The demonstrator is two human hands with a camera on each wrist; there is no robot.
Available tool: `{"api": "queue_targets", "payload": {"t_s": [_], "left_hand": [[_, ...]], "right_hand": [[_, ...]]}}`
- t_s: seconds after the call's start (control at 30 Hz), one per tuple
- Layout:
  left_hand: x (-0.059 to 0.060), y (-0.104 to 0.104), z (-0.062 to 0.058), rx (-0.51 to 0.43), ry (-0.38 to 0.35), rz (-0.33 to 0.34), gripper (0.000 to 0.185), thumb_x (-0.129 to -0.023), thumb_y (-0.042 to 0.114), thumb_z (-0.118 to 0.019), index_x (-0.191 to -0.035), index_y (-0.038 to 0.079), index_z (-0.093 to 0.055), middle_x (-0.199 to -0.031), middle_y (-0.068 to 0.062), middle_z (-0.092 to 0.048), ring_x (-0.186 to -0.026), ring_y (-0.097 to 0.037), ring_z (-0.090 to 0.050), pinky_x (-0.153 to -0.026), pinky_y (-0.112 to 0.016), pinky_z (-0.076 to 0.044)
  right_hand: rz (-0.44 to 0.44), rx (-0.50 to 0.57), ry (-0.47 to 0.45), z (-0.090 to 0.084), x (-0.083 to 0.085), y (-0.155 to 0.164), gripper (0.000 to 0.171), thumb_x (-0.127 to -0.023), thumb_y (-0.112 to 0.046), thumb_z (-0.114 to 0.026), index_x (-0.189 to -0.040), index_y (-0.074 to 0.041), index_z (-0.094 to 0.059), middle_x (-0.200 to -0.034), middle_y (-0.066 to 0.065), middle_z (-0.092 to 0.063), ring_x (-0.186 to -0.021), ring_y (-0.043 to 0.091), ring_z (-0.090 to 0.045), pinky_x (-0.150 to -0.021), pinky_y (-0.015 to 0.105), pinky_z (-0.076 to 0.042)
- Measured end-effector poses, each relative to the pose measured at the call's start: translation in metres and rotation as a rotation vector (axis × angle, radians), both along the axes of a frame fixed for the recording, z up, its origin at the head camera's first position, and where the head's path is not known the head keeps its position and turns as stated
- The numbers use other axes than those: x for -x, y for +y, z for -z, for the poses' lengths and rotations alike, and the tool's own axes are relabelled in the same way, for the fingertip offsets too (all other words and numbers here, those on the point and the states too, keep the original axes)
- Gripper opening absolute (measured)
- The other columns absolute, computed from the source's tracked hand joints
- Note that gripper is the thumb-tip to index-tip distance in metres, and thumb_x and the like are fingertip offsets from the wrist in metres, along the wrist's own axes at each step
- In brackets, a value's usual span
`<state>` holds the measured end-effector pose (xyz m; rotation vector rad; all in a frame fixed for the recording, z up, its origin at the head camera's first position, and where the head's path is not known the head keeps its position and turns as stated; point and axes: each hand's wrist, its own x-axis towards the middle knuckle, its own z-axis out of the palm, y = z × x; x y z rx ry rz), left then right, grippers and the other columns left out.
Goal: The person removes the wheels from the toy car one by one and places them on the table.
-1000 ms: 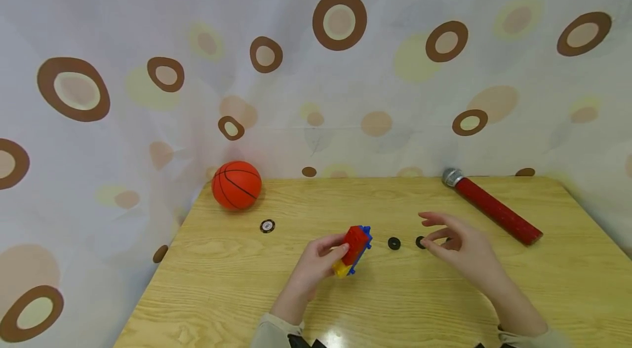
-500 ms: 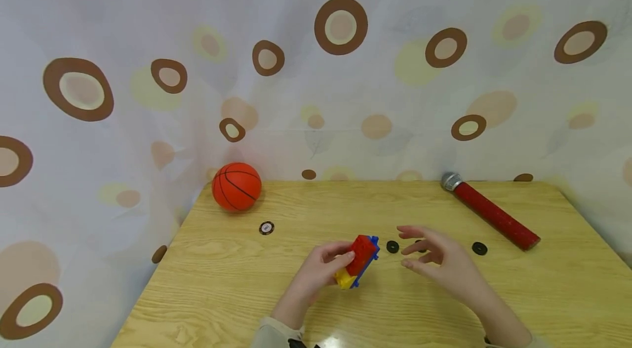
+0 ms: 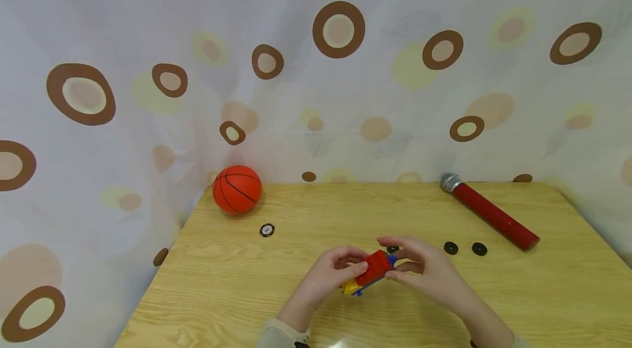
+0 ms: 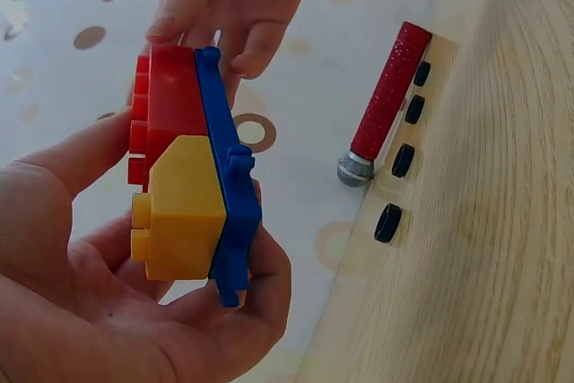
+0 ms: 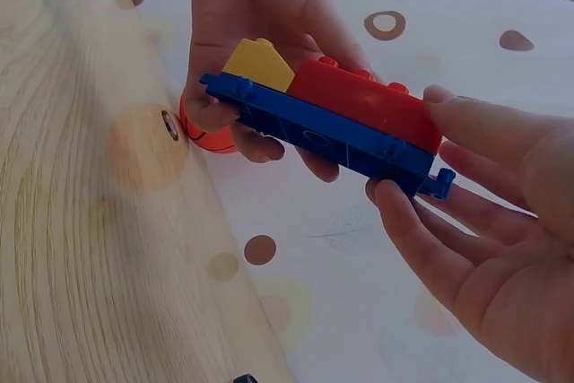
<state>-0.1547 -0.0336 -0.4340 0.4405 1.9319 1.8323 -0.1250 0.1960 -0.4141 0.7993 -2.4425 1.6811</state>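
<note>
A building-block toy car (image 3: 375, 269) is held above the table, made of a red brick (image 5: 369, 103) and a yellow sloped brick (image 4: 186, 217) on a blue base (image 5: 314, 134). My left hand (image 3: 327, 274) grips its yellow end, thumb on the red brick in the head view. At the opposite end, my right hand (image 3: 430, 271) pinches the toy, with the thumb on the red brick and fingertips under the blue base in the right wrist view. No wheels show on the base. Several small black wheels (image 4: 404, 160) lie in a row on the table, one partly behind my right hand.
An orange basketball (image 3: 237, 190) sits at the back left of the wooden table (image 3: 207, 287). Near it lies a poker chip (image 3: 267, 230). A red microphone (image 3: 494, 215) rests diagonally at the back right. Patterned cloth (image 3: 276, 101) hangs behind the table.
My right hand has moved left, away from the black wheels, and taken hold of the toy car's end. My left hand has shifted slightly right and turned the toy flatter.
</note>
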Motion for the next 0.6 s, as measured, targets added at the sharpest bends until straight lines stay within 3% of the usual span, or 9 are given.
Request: {"api": "queue_targets", "payload": {"t_s": [0.07,0.23,0.4,0.6], "left_hand": [[0.000,0.001,0.000,0.013,0.018,0.003,0.029,-0.097,0.022,-0.064,-0.120,0.003,-0.067,-0.114,-0.012,-0.070,-0.095,-0.014,-0.066,-0.078,-0.025,-0.055],[0.001,0.000,-0.001,0.041,0.042,0.008,0.028,-0.095,0.020,-0.067,-0.120,0.007,-0.068,-0.119,-0.009,-0.068,-0.101,-0.017,-0.064,-0.080,-0.027,-0.056],[0.002,-0.004,0.001,0.066,0.058,0.022,0.041,-0.086,0.013,-0.077,-0.125,0.010,-0.066,-0.125,-0.004,-0.065,-0.111,-0.018,-0.059,-0.084,-0.030,-0.053],[0.003,-0.008,0.004,0.126,0.067,0.025,0.045,-0.079,0.003,-0.081,-0.120,0.013,-0.065,-0.121,-0.002,-0.064,-0.106,-0.018,-0.058,-0.086,-0.032,-0.053]], "right_hand": [[-0.007,-0.026,-0.002,0.000,0.000,0.000,0.043,-0.088,-0.012,-0.074,-0.129,-0.004,-0.062,-0.122,0.017,-0.065,-0.096,0.007,-0.068,-0.078,0.024,-0.060],[0.008,-0.096,-0.017,0.001,-0.001,0.002,0.038,-0.089,-0.015,-0.074,-0.123,-0.001,-0.065,-0.114,0.016,-0.068,-0.095,0.004,-0.068,-0.078,0.022,-0.059],[0.045,-0.115,-0.104,0.003,-0.002,0.007,0.041,-0.089,-0.019,-0.074,-0.124,-0.001,-0.064,-0.118,0.018,-0.067,-0.094,0.007,-0.069,-0.078,0.020,-0.058],[0.072,-0.137,-0.144,0.009,0.000,0.013,0.042,-0.089,-0.020,-0.074,-0.124,-0.001,-0.064,-0.122,0.021,-0.066,-0.096,0.009,-0.070,-0.078,0.022,-0.059]]}}
